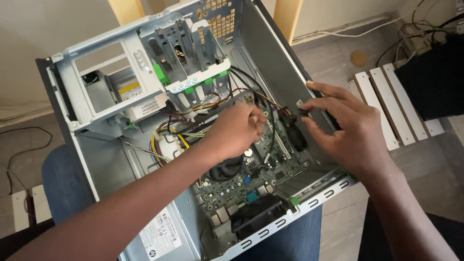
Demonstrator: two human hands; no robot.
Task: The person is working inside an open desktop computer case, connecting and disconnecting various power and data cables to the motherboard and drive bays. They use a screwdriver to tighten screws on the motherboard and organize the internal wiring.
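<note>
A tiled floor [338,227] is seen beneath an open computer case [96,159], which is laid on its side across a lap in blue cloth [63,188]; dark cables [19,150] are trailed over the floor at the left, and white slats [386,106] are laid on it at the right. The case's left wall and its perforated lower rim [285,220] are left uncovered, and open space is seen above the power supply [159,237] and the black fan [256,215]. The left hand [234,130] is held over the motherboard [237,186], its grip curled nearly closed; what it holds cannot be told. The right hand [345,128] is held at the case's right wall, its grip pinched on a small dark connector [300,112], from which a bundle of coloured wires [270,102] is led back toward the drive cage [188,48].
</note>
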